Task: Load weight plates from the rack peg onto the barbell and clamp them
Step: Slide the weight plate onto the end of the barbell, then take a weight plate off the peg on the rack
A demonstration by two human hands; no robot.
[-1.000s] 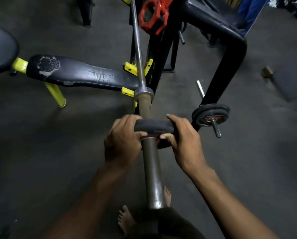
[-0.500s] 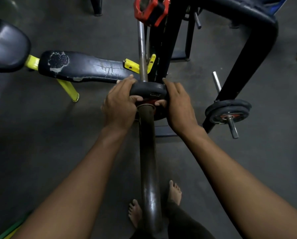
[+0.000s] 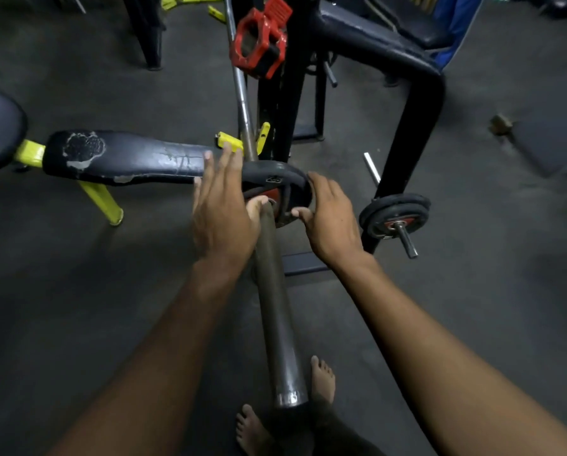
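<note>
A black weight plate (image 3: 275, 177) with a red centre sits on the steel barbell sleeve (image 3: 275, 307), far up it against the collar. My left hand (image 3: 219, 212) lies on the plate's left side with its fingers straight over the rim and its thumb on the face beside the sleeve. My right hand (image 3: 331, 218) holds the plate's right rim between fingers and thumb. A red clamp (image 3: 259, 44) hangs on the black upright beside the thin part of the bar. Further black plates (image 3: 394, 215) sit on a rack peg at the right.
A worn black bench (image 3: 127, 159) with yellow legs lies to the left. The black rack frame (image 3: 417, 110) rises on the right, with an empty silver peg (image 3: 372, 167) beside it. My bare feet (image 3: 323, 380) stand under the sleeve's end on dark floor.
The plate slid up the sleeve, from midway along it to the collar. My left fingers, curled round its rim before, have straightened.
</note>
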